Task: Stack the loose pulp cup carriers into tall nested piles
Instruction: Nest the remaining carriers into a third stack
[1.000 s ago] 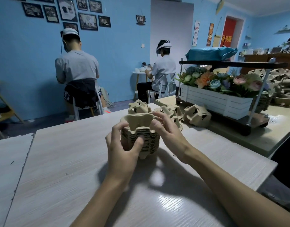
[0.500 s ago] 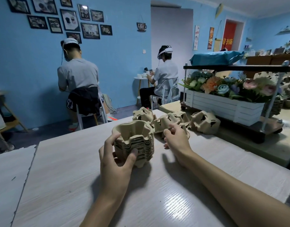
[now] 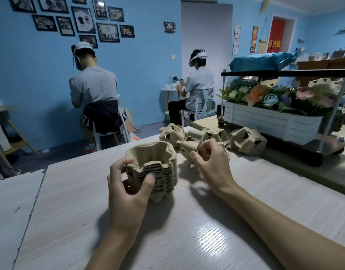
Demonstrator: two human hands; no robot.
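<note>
- The left hand [image 3: 128,188] holds the pile [image 3: 154,168] of nested carriers, with the thumb in front and the fingers curled round the far side.
- The right hand [image 3: 212,164] pinches one loose carrier [image 3: 191,145] with bent fingers, just beside the pile.
- The pile stands on the worktop [image 3: 187,230], close to the person and near the middle.
- The pile stands straight up, with its open side to the ceiling and its little feet on the worktop. Its long way runs up and down.
- The loose carrier lies tipped on its side. I cannot tell which way its open side faces.
- The other carriers [image 3: 245,141] lie tipped over at the far edge of the worktop.
- I think the step now is to bring the loose carrier over to the pile.
- To do it well, turn it open side up first.
- Line up its cup shapes with the ones in the pile, then push down gently so it sits flat.
- Keep the left hand tight on the pile so it does not slide or tip.
</note>
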